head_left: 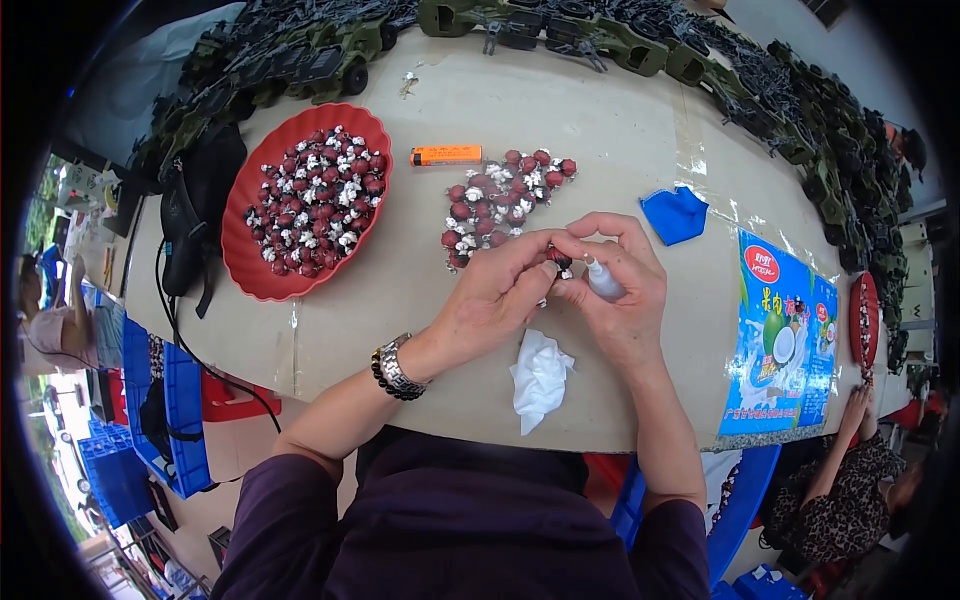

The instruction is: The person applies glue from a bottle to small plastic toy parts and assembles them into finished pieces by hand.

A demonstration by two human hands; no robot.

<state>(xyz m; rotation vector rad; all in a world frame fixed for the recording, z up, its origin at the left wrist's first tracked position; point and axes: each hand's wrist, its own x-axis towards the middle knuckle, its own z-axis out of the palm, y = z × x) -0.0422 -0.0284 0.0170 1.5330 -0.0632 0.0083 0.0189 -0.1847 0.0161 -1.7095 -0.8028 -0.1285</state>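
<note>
My left hand [490, 292] is closed, its thumb and fingertips pinching a small dark red and black piece [561, 262]. Part of that piece is hidden by the fingers. My right hand [632, 310] grips a small white squeeze bottle [604, 281], its narrow tip pointing up and left beside the piece. The two hands meet over the table, fingertips nearly touching. Just beyond them lies a loose cluster of small dark red and white pieces [487, 208]. A crumpled white tissue [541, 380] rests on the table between my forearms.
A red scalloped bowl [238, 235] full of similar pieces stands at left, near a black bag [188, 230]. An orange box [446, 155] and a blue cloth [675, 215] lie farther off. Green toy vehicles [520, 25] line the far edge. Another person [845, 490] sits at right.
</note>
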